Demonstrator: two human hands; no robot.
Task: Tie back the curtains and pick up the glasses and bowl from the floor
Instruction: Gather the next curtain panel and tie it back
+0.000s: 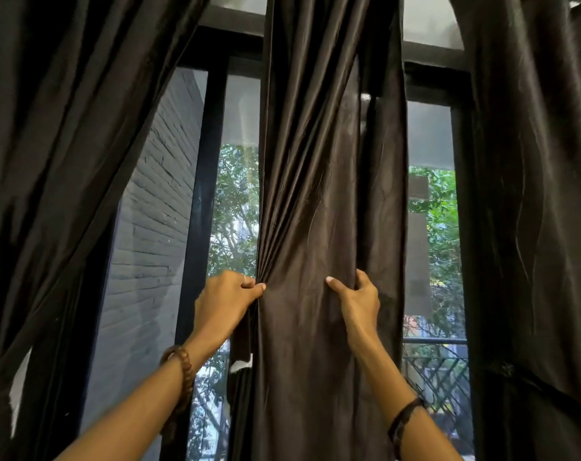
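A dark brown middle curtain (319, 181) hangs straight down in front of the window. My left hand (224, 302) pinches its left edge, where the cloth bunches into pleats. My right hand (357, 299) grips its right edge at about the same height, thumb in front and fingers behind the cloth. A left curtain (50, 161) is swept aside to the left. A right curtain (541, 194) hangs at the right with a dark tie-back band (545, 390) around it low down. No glasses, bowl or floor show in this view.
Black window frames (201, 201) stand behind the curtains. Outside are a grey brick wall (149, 244), green trees and a balcony railing (438, 371) at the lower right.
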